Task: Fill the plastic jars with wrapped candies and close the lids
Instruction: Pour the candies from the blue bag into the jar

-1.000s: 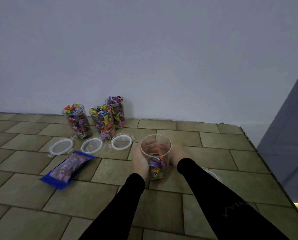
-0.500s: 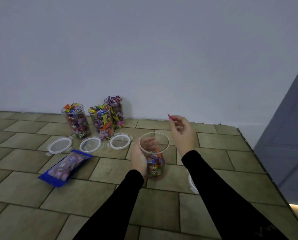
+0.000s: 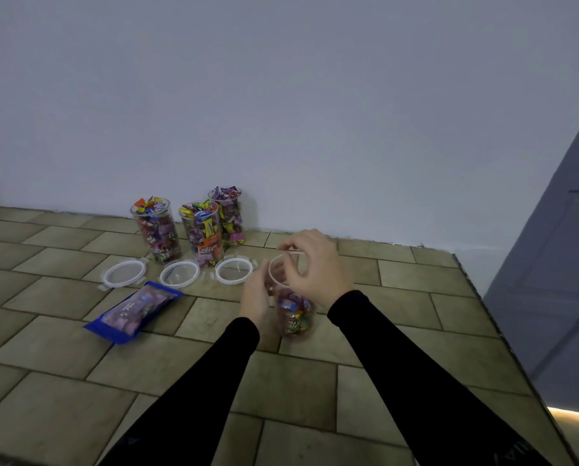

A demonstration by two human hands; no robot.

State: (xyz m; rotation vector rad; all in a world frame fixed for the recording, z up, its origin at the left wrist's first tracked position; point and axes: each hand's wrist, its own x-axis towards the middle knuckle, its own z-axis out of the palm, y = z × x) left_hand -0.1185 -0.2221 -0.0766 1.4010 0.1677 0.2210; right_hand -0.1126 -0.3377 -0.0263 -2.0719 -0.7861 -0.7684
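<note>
my left hand [image 3: 257,299] grips the side of the jar [image 3: 293,297] at center frame, about a third full of candies [image 3: 294,314]. right hand [image 3: 318,269] hovers over its mouth with fingers curled; can't tell if it's pinching anything. three full jars [image 3: 202,232] and three lids [image 3: 179,272] sit upper left, blue bag [image 3: 133,311] below them.

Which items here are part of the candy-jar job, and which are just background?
Job: part-filled jar, held by left hand; right hand over its mouth; three full jars; three lids; blue candy bag.
Background: tiled surface; wall.
</note>
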